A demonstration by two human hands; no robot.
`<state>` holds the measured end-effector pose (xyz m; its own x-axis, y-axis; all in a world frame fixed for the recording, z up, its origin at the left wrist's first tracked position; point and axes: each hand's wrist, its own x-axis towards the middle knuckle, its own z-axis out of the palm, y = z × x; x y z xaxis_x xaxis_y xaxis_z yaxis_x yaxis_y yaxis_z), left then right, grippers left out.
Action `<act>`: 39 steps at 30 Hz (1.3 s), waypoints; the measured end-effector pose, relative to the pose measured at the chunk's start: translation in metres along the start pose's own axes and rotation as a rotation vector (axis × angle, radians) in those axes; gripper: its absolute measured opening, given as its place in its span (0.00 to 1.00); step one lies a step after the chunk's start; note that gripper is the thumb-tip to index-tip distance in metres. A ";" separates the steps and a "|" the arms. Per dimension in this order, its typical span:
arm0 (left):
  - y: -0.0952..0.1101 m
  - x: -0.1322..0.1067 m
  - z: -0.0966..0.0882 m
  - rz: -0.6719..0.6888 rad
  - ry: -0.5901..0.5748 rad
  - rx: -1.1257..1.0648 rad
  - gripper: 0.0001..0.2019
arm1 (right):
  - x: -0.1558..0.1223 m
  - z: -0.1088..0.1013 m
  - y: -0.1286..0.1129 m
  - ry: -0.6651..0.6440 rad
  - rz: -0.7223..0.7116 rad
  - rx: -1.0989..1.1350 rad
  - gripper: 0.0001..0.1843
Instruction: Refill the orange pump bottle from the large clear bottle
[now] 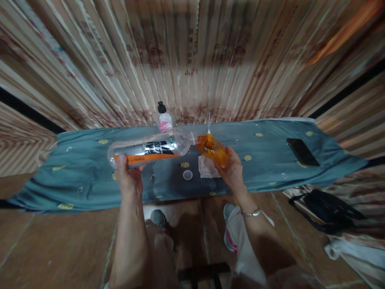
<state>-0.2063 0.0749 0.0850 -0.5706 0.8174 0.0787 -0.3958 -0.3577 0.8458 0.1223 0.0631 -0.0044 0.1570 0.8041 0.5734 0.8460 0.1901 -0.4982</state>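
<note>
Your left hand point(130, 176) wraps the base end of the big clear bottle point(144, 150): thumb on top, bottle near horizontal, neck toward your right. Contents: can't tell; label silver, black and orange. Your right hand point(233, 170) grips the small amber bottle point(213, 150) by its base, tilted, glossy, see-through; tint or liquid, unclear. Mouths meet or nearly, above mid teal cloth point(87, 172). Black-capped bottle point(164, 120) stands behind, pink-and-white label.
</note>
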 end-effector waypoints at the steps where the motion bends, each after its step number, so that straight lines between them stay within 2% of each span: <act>1: 0.001 -0.001 0.001 -0.002 0.001 -0.002 0.26 | 0.000 0.000 0.000 -0.003 0.002 0.004 0.37; 10: 0.005 -0.004 0.004 0.016 -0.013 -0.006 0.27 | -0.002 0.003 0.002 0.020 -0.017 0.002 0.37; 16: 0.007 -0.001 0.001 -0.006 0.032 -0.002 0.27 | -0.002 0.008 0.003 0.033 -0.038 0.012 0.36; 22: 0.007 0.001 -0.001 0.039 0.035 0.013 0.25 | -0.003 0.012 0.004 0.044 -0.068 0.004 0.37; 25: 0.007 0.001 -0.002 0.044 0.060 0.013 0.25 | -0.003 0.012 0.004 0.040 -0.076 -0.002 0.36; 39: 0.009 0.000 -0.003 0.067 0.042 0.047 0.26 | -0.002 0.009 0.000 -0.003 -0.047 0.025 0.35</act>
<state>-0.2122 0.0698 0.0910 -0.6248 0.7722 0.1151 -0.3215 -0.3888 0.8634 0.1176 0.0670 -0.0113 0.1165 0.7955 0.5947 0.8391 0.2415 -0.4874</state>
